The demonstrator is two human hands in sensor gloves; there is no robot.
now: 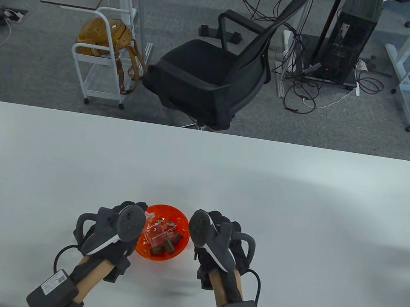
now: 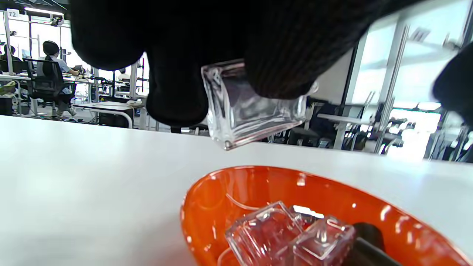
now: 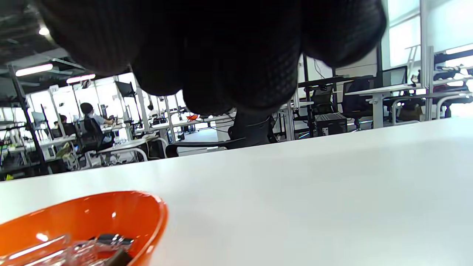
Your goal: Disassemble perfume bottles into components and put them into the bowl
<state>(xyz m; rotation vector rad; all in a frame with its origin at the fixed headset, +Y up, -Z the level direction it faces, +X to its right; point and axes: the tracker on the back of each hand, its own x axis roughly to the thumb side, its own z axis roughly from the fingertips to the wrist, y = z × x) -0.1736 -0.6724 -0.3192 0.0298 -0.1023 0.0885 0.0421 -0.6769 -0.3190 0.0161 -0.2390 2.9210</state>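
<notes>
The left hand pinches a clear glass bottle between gloved fingers, above the near-left rim of the orange bowl. The right hand hovers just right of the bowl, fingers curled, holding nothing visible. In the bowl lie clear bottles and dark caps. Beyond the table stands a chair.

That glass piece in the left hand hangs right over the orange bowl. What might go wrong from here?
1. The left hand pinches the clear glass bottle tilted above the bowl; dropped from there, it could knock the glass pieces already inside, perhaps chipping them.
2. It hangs near the rim, so it might bounce out onto the table.
3. The right hand, curled and seemingly empty, is not steadying the bowl, so it could slide.
</notes>
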